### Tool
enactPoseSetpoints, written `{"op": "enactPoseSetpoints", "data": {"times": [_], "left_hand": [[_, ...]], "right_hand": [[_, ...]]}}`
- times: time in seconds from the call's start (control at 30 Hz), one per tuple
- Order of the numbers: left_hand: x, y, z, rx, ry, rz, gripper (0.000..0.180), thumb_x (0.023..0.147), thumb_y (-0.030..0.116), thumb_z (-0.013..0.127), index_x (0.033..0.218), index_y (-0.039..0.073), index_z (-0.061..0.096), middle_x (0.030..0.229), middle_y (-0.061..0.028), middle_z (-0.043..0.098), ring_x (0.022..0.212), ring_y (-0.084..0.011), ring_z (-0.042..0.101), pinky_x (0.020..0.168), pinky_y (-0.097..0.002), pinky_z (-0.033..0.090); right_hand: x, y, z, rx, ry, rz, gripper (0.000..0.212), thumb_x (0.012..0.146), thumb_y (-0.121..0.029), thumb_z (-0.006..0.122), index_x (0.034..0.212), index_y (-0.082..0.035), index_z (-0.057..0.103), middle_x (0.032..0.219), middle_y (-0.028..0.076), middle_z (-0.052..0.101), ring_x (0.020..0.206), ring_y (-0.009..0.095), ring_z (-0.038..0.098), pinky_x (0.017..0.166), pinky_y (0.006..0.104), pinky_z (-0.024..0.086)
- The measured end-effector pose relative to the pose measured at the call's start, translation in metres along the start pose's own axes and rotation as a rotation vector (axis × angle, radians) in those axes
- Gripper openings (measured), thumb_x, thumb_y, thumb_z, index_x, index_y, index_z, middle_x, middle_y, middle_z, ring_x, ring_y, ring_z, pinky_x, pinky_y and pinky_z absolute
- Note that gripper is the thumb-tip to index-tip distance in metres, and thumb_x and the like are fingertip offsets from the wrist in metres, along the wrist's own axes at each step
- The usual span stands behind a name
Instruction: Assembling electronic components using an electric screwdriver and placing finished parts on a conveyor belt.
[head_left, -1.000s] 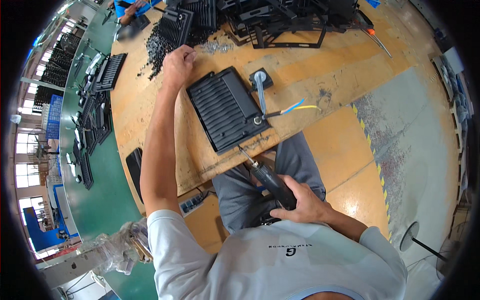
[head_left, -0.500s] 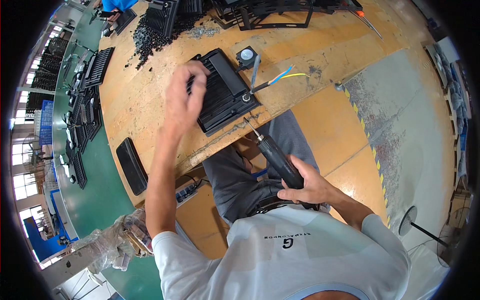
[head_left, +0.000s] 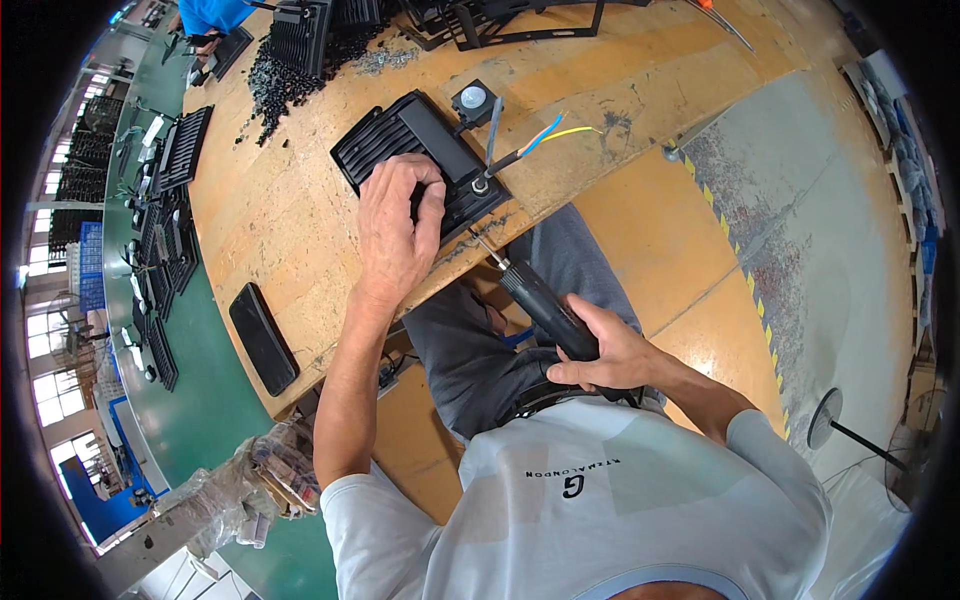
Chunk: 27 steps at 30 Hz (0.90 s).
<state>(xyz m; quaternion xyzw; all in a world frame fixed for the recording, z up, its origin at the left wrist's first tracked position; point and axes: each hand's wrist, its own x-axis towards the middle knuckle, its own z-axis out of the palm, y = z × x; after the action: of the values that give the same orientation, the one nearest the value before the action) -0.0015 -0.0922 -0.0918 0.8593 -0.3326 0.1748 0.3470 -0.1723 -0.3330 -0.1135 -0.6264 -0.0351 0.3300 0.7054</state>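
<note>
Along the left edge of the wooden tabletop (head_left: 300,215) lies a flat black rectangular pad (head_left: 263,338), well apart from the work. Further right, the left hand (head_left: 398,232) rests palm-down on a black ribbed lamp housing (head_left: 415,160) that sits near the tabletop's front edge, its fingers curled over the housing's near side and pressing it down. Just beside the housing's far corner sits a small black square sensor (head_left: 473,101) with a pale round lens. A grey cable (head_left: 494,140) leaves the housing's right end, and its blue and yellow wires (head_left: 560,130) fan out across the wood. Below the tabletop edge, the right hand (head_left: 612,352) is clenched around the black grip of an electric screwdriver (head_left: 548,308), held over the person's lap with its thin bit angled up toward the housing's lower right corner.
</note>
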Motion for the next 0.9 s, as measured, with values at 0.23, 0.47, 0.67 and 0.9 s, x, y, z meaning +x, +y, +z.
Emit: {"op": "enactPoseSetpoints", "data": {"times": [0.23,0.47,0.67,0.9], "left_hand": [[-0.001,0.001,-0.004,0.004,-0.031,-0.002,0.007,0.091,0.000,0.059,0.097,0.001,0.058,0.102,-0.0145,0.064,0.097,-0.0300,0.060,0.090,-0.0389,0.045],[-0.003,-0.003,-0.004,-0.060,-0.029,-0.013,0.006,0.090,0.001,0.061,0.096,0.001,0.060,0.102,-0.0138,0.065,0.101,-0.0295,0.061,0.094,-0.0390,0.045],[-0.007,-0.005,-0.007,-0.113,-0.032,-0.022,0.011,0.082,0.004,0.072,0.091,0.007,0.068,0.097,-0.0066,0.067,0.103,-0.0260,0.060,0.095,-0.0396,0.041],[-0.004,0.003,-0.019,-0.114,-0.143,-0.094,0.008,0.081,0.000,0.073,0.088,0.002,0.070,0.097,-0.0078,0.068,0.108,-0.0267,0.059,0.097,-0.0401,0.044]], "right_hand": [[0.005,0.003,0.001,0.040,0.007,-0.021,0.054,0.087,-0.024,0.081,0.123,-0.003,0.048,0.072,0.000,0.054,0.054,0.007,0.054,0.050,0.0245,0.044],[0.009,0.001,0.007,0.048,0.016,-0.041,0.054,0.087,-0.024,0.081,0.123,-0.002,0.048,0.071,0.000,0.055,0.055,0.007,0.054,0.050,0.0244,0.044],[0.013,0.003,0.009,0.016,0.043,-0.067,0.062,0.085,-0.028,0.083,0.128,-0.001,0.047,0.074,0.000,0.055,0.057,0.007,0.055,0.052,0.0244,0.045],[0.019,0.004,0.008,-0.060,0.053,-0.085,0.073,0.084,-0.029,0.084,0.137,0.000,0.044,0.080,0.001,0.056,0.062,0.008,0.056,0.056,0.0260,0.047]]}}
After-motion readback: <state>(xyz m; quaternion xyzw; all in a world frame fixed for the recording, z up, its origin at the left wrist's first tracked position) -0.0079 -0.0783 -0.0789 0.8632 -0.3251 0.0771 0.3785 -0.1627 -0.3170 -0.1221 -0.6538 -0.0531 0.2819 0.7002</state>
